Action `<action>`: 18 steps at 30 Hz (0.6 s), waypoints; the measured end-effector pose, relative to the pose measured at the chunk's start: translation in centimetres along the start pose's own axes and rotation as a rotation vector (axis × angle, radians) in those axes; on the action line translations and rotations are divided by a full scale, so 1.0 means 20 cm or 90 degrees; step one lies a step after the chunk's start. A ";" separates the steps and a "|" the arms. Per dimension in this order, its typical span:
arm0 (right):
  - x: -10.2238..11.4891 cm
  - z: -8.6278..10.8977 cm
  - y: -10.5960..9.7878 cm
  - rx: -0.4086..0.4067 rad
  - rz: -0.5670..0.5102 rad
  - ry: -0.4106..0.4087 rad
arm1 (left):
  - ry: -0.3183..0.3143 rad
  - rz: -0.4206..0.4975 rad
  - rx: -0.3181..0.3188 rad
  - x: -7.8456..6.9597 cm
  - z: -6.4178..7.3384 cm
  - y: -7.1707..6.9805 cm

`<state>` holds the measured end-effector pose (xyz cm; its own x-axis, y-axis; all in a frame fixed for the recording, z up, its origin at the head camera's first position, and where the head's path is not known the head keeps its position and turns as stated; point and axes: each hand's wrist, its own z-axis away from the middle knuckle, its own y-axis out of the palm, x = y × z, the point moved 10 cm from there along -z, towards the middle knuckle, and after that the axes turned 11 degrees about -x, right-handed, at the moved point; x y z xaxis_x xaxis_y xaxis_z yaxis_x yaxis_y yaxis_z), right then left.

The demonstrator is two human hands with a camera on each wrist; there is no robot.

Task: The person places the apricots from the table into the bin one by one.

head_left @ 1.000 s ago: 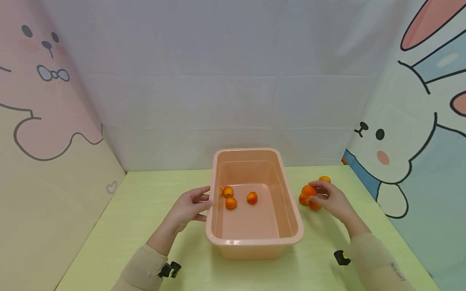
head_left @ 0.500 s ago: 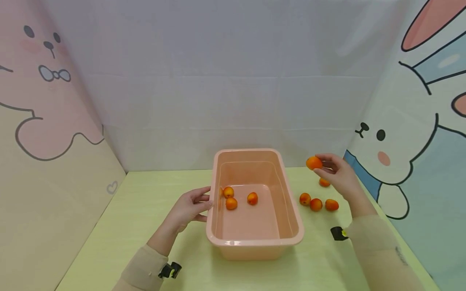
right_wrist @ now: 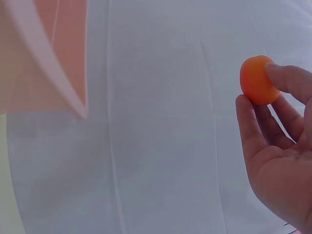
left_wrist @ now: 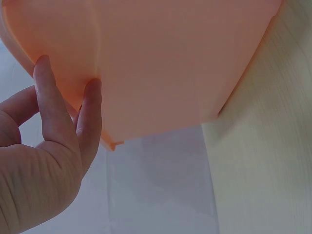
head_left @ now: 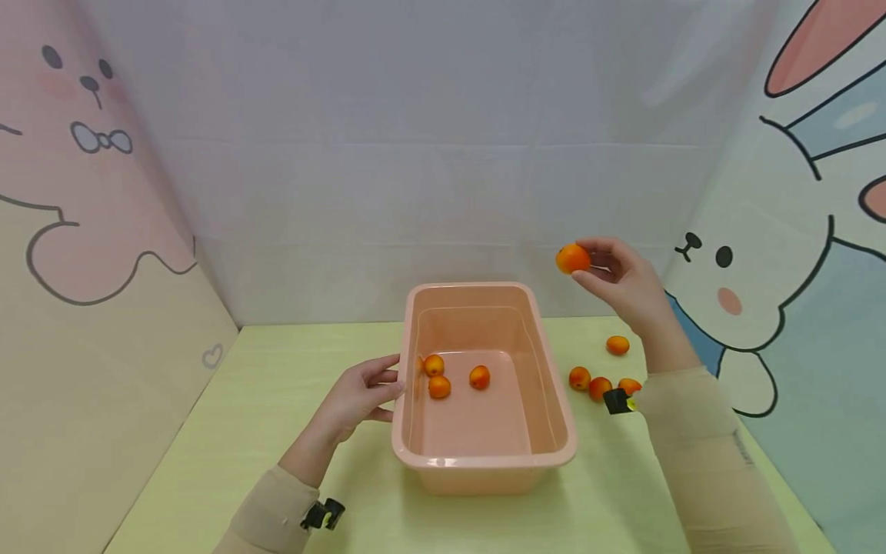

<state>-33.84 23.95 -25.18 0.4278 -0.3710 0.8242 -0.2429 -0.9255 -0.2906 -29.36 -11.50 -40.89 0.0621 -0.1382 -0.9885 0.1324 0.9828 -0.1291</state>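
Note:
My right hand [head_left: 616, 273] pinches an orange loquat [head_left: 573, 258] between thumb and fingertips, raised above the table to the right of the bin's far end. In the right wrist view the loquat [right_wrist: 258, 80] shows as a smooth oval at the fingertips. My left hand [head_left: 363, 392] touches the left side of a pink plastic bin [head_left: 484, 462], fingers relaxed. Those fingers [left_wrist: 90, 112] lie against the outer wall just under the rim in the left wrist view. Three loquats [head_left: 479, 377] rest on the bin's floor, toward its left and middle.
Several more loquats [head_left: 579, 378] lie on the pale green table [head_left: 311, 354] right of the bin, one farther back; my right wrist's black clip [head_left: 618, 402] partly covers some. A white cloth wall [head_left: 360, 192] stands behind, with cartoon-printed panels on both sides.
My right hand has picked a loquat from the group on the table and carried it up and slightly left. The left hand and the bin have stayed in place.

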 end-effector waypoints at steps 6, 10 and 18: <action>0.13 -0.08 0.11 0.004 -0.014 -0.007 | -0.005 0.002 -0.005 0.00 0.00 0.00; 0.14 -0.10 0.23 0.029 -0.019 0.014 | -0.005 0.006 -0.005 -0.01 0.00 0.00; 0.15 -0.10 0.46 0.082 -0.065 0.045 | -0.005 0.002 -0.005 0.00 0.00 0.00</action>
<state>-36.55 14.49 -24.51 0.3814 -0.2730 0.8832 -0.0865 -0.9617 -0.2600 -29.31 -11.45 -40.80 0.0709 -0.1358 -0.9882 0.1243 0.9842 -0.1263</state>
